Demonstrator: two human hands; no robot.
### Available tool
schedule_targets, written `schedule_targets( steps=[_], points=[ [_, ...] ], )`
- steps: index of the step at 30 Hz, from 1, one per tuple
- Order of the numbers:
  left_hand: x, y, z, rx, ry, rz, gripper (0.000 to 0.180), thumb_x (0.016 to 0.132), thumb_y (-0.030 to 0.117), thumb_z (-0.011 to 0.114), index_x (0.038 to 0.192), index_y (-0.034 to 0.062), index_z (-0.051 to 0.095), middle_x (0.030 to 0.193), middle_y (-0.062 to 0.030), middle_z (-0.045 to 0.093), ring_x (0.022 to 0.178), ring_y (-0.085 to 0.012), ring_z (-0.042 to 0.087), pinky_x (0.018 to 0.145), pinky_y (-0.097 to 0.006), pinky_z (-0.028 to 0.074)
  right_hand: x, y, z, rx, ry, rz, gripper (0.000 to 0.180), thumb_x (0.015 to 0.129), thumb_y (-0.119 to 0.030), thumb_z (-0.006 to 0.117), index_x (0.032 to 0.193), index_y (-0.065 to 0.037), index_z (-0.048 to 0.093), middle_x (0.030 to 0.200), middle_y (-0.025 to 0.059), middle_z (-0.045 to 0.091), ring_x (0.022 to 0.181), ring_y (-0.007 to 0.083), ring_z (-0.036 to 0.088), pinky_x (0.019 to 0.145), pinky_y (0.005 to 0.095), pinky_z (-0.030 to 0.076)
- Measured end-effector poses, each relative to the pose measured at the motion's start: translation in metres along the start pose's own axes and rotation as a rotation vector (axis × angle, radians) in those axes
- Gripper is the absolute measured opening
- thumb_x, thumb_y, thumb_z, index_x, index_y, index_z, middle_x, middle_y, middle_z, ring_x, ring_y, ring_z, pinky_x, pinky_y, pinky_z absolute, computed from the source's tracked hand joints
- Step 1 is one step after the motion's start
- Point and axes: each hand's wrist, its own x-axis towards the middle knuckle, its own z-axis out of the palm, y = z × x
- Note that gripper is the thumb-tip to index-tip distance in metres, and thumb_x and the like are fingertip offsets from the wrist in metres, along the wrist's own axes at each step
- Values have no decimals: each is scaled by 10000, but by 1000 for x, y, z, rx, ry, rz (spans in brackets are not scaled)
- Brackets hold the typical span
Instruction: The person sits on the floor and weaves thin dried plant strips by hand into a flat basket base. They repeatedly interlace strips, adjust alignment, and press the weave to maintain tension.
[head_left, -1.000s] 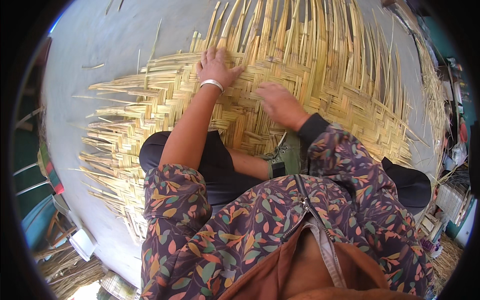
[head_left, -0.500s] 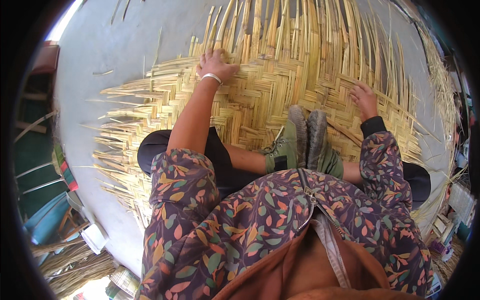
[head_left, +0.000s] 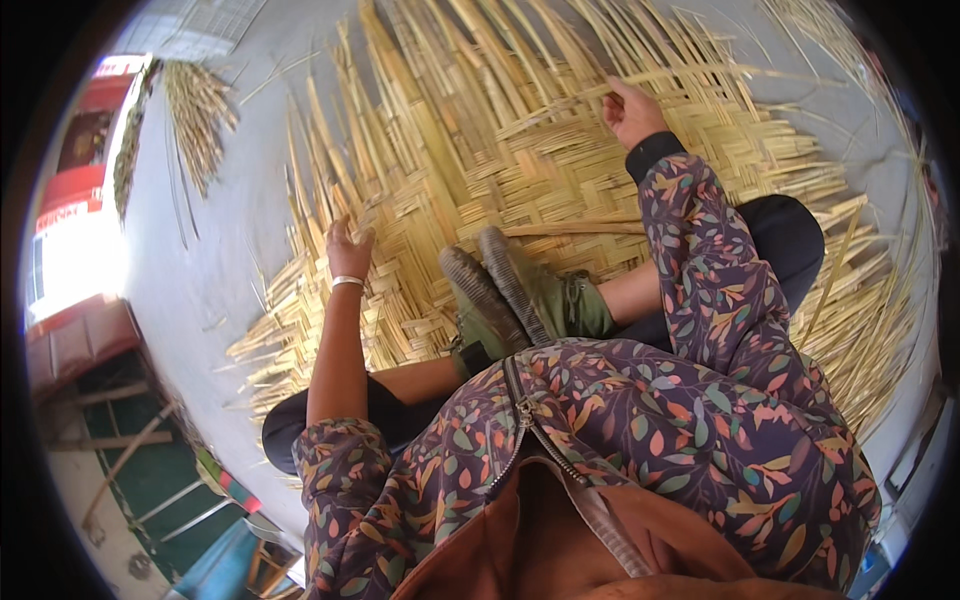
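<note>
Beneath me spreads a woven mat [head_left: 560,190] of split, yellowish cane or reed strips, with long loose ends fanning out at its far side. My right hand [head_left: 634,115] is over the far right part of the weave, its fingers pinched on a flat strip [head_left: 740,71] that lies across the upright ends. Toward the left edge my left hand [head_left: 350,250], with a white bangle at the wrist, rests on the weave, fingers apart and slightly bent. My green shoes [head_left: 495,290] are on the mat between my arms.
A loose split stick [head_left: 575,228] lies on the mat by my shoes. On the grey floor at the far left is a bundle of reeds [head_left: 200,115]. Red furniture [head_left: 85,345] and a blue item [head_left: 225,565] stand along the left side. Loose straw lies at the far right.
The view has turned rightward. My right hand has reached farther out and now pinches a strip. My left hand has come back nearer the mat's left edge.
</note>
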Motion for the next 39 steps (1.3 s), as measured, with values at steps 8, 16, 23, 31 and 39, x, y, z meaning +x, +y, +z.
schedule_targets(
  steps=[8,16,23,31,39],
  points=[
    [19,169,34,-127,-177,89,327,758,219,689,1038,62,631,1170,-173,576,1111,-319,533,943,-381,420,5,-106,2,-455,-268,-239,188,846,-225,667,943,-66,640,777,-10,598,694,81,562,609,240,469],
    [44,262,52,-238,-414,187,314,782,242,660,1050,79,633,1065,-151,636,1037,-312,580,903,-376,441,35,-217,-86,-427,-62,-285,169,786,-133,718,766,12,633,652,58,589,508,134,545,443,277,454],
    [52,314,62,-371,-567,259,317,814,209,649,1070,26,620,1012,-121,665,963,-208,631,841,-322,479,54,-237,-136,-350,113,-288,194,782,-126,713,736,17,591,632,80,576,480,130,523,416,239,434],
    [80,406,74,-525,-620,383,277,836,201,621,1037,11,622,939,-130,672,882,-192,650,786,-296,490,37,-241,-128,-185,343,-225,158,816,-132,653,738,-30,561,652,49,558,509,126,514,425,226,414],
    [92,615,67,-602,-634,681,315,853,276,555,1033,27,624,874,-109,661,841,-201,639,773,-292,473,-34,-283,-85,-86,80,-489,114,891,-165,598,887,-54,627,717,-25,579,652,62,563,543,204,460]
  ],
)
